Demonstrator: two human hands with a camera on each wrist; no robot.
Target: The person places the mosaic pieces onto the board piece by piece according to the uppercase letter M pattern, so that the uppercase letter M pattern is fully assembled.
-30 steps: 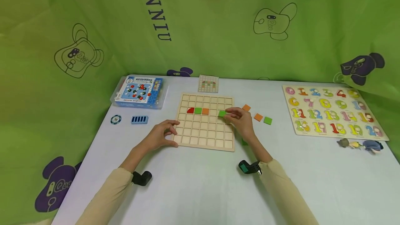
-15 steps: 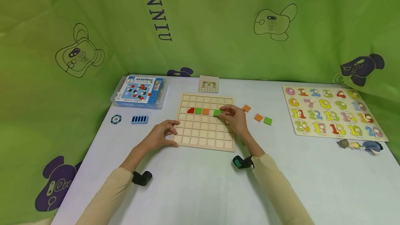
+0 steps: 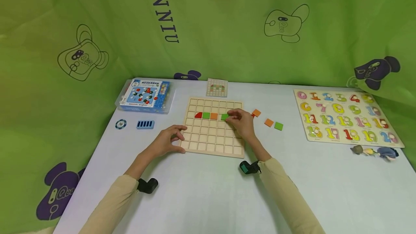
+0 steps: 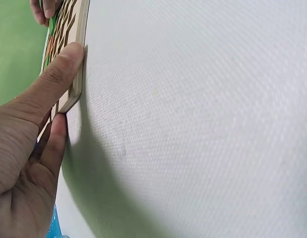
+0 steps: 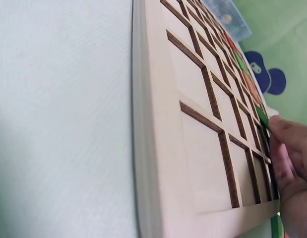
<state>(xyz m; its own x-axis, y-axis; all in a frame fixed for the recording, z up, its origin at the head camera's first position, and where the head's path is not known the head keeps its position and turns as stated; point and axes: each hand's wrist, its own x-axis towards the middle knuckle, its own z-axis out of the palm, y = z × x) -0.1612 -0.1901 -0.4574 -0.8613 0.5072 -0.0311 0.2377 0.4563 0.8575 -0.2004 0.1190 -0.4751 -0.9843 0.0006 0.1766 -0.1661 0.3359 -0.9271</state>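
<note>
Fingers and thumb of the left hand grip the near-left corner of the wooden grid board, apparently to steady it. On the board's second row from the far edge sit a red quarter-circle tile, a green tile and an orange tile. Next in that row, the right hand pinches a green square tile, seemingly seating it in its cell. Right of the board lie two orange tiles and another green one

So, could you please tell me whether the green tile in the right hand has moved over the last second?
Yes. The green tile moved left across the wooden grid board, toward the orange tile.
</note>
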